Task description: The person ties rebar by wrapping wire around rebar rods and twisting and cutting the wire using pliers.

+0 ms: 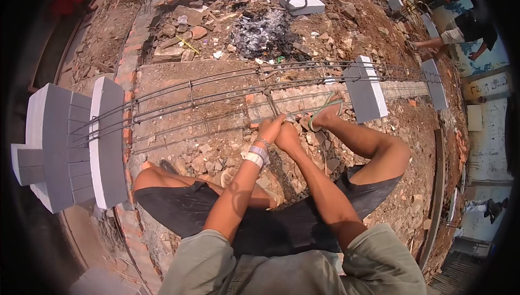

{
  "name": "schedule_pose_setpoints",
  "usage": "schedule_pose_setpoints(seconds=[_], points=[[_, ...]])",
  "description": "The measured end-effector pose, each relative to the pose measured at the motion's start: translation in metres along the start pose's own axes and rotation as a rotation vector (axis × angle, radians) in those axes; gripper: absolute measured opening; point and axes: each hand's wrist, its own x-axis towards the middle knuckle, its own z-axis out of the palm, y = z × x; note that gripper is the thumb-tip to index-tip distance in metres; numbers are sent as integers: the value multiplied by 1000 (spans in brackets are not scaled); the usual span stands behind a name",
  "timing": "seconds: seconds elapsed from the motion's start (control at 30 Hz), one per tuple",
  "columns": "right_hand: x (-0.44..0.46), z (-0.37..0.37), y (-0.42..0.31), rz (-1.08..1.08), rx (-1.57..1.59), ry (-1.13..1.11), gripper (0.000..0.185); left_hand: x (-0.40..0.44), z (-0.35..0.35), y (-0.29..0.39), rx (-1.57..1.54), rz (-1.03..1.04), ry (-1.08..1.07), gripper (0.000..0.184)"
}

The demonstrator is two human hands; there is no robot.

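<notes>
A long rebar cage [190, 92] lies across the view, resting on a light block [103, 138] at the left and another block [366, 89] at the right. My left hand [269, 131] and my right hand [288, 136] are closed together just below the middle of the cage. Both grip a thin dark metal tool [270, 102] that reaches up to the cage's near bar. The tool's tip and its contact with the bar are too small to make out. A bracelet and pale bands circle my left wrist.
Stacked light blocks [49, 143] stand at the far left. Beyond the cage are a burnt ash heap [262, 34] and a block [302, 4] with a dark loop on it. Rubble [203, 159] surrounds my legs. A person [470, 27] is at the upper right; something red is upper left.
</notes>
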Motion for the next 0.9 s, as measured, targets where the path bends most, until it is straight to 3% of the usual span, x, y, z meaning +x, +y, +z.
schedule_pose_setpoints(seconds=[0.07, 0.1, 0.17, 0.2, 0.23, 0.27, 0.33, 0.37, 0.47, 0.5, 0.6, 0.63, 0.73, 0.77, 0.83, 0.9], points=[[4, 10, 10, -35, 8, 58, 34, 27, 11, 6, 109, -155, 114, 68], [-2, 2, -1, 75, 33, 44, 46, 37, 15, 16, -42, -206, 136, 67], [-23, -16, -27, -24, -51, 92, 49, 43, 20, 37, -348, -314, 168, 67], [-27, -18, -33, -70, -90, 119, 51, 46, 18, 42, -278, -344, 172, 67], [-23, -13, -33, 89, 6, 136, 65, 49, 16, 46, -204, -375, 173, 67], [-22, -10, -25, 50, -8, 97, 68, 50, 12, 49, -127, -406, 171, 67], [-24, -20, -19, -27, -24, 25, 75, 64, 6, 26, -289, -363, 39, 51], [-17, -47, -17, 118, 215, -476, 75, 59, -1, 25, -439, -364, -63, 47], [-24, -73, -13, 270, 1022, -923, 67, 41, -15, 40, -950, -390, -349, 36], [-17, -67, 2, 366, 1263, -1054, 56, 44, -14, 38, -1079, -383, -414, 36], [-17, -53, 5, 409, 1647, -1031, 54, 44, -7, 44, -1197, -325, -425, 37], [-20, -56, -2, 406, 1652, -917, 45, 45, -8, 42, -1169, -311, -428, 38], [-18, -48, -1, 400, 1593, -879, 34, 45, -7, 33, -1141, -297, -430, 40], [-17, -47, -4, 452, 1447, -809, 19, 46, -5, 33, -1155, -283, -430, 39], [-16, -48, -11, 411, 1209, -725, 16, 48, -6, 29, -1162, -270, -426, 35], [-11, -44, -12, 331, 847, -592, 15, 38, -11, 36, -907, -279, -333, 33]])
